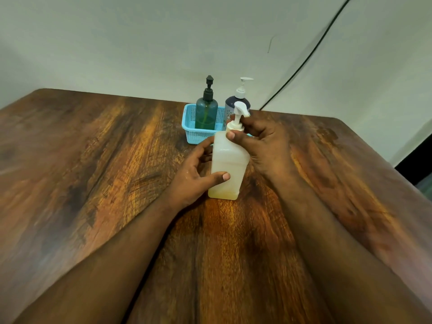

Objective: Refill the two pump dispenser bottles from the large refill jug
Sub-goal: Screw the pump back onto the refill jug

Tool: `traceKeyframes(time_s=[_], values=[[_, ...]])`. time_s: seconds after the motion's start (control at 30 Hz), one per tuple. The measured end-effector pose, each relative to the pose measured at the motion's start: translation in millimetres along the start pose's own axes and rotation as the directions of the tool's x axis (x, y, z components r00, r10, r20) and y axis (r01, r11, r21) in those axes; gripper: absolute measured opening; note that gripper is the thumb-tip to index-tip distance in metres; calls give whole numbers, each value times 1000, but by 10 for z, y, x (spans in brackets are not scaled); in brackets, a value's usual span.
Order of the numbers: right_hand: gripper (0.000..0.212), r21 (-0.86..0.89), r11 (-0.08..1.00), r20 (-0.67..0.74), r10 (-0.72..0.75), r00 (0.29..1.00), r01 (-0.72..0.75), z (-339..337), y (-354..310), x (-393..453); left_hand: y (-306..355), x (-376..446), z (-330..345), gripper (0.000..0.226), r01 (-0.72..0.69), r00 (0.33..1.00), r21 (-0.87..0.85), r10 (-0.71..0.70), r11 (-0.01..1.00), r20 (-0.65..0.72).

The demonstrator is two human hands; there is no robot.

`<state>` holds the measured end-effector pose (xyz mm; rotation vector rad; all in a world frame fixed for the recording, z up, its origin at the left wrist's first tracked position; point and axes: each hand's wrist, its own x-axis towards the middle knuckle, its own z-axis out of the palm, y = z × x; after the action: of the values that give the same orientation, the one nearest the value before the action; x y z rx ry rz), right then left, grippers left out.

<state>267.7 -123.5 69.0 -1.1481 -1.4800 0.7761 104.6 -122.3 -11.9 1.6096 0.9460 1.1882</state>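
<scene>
While my left hand (195,174) wraps the translucent white pump bottle (228,164) standing mid-desk (93,160), a thin yellowish layer shows at its base; my right hand's (264,146) fingers (233,136) pinch its white pump collar (235,126).

No legible text or labels.

I count three pump bottles: one white jug (228,164) out on the bench (93,160), one green bottle (206,113) and one dark bottle (236,102) by it. One blue basket (198,133), one black cable (304,61), two hands on the jug
</scene>
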Motion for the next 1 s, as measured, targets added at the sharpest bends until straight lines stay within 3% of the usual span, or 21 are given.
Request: traceKeyframes(time_s=[0.17,0.27,0.43,0.57,0.63,0.7,0.87,1.0], values=[[58,-60,997,188,63,980,-52,-174,-47,137,-21,26,-91,84,58,992,-61,-50,996,119],[41,-73,997,215,54,975,-39,-136,-32,121,-6,29,-100,88,69,991,-31,-65,997,116],[38,107,994,6,35,999,-36,73,36,-76,-5,40,-56,91,35,998,25,-37,999,54],[41,24,999,-175,-20,984,24,250,34,-171,14,-4,8,89,-5,1000,76,5,997,-1],[44,93,995,-195,-9,981,27,272,30,-195,24,-37,9,84,-3,1000,57,3,998,8],[54,173,985,-143,25,989,0,213,102,-214,13,-63,-7,76,31,999,-19,-31,999,40],[99,209,965,162,124,979,-157,-52,459,-370,77,-90,-39,60,74,997,-82,-72,994,27],[102,125,978,87,157,984,-167,-133,517,-463,99,-17,-26,60,84,995,68,-87,994,47]])
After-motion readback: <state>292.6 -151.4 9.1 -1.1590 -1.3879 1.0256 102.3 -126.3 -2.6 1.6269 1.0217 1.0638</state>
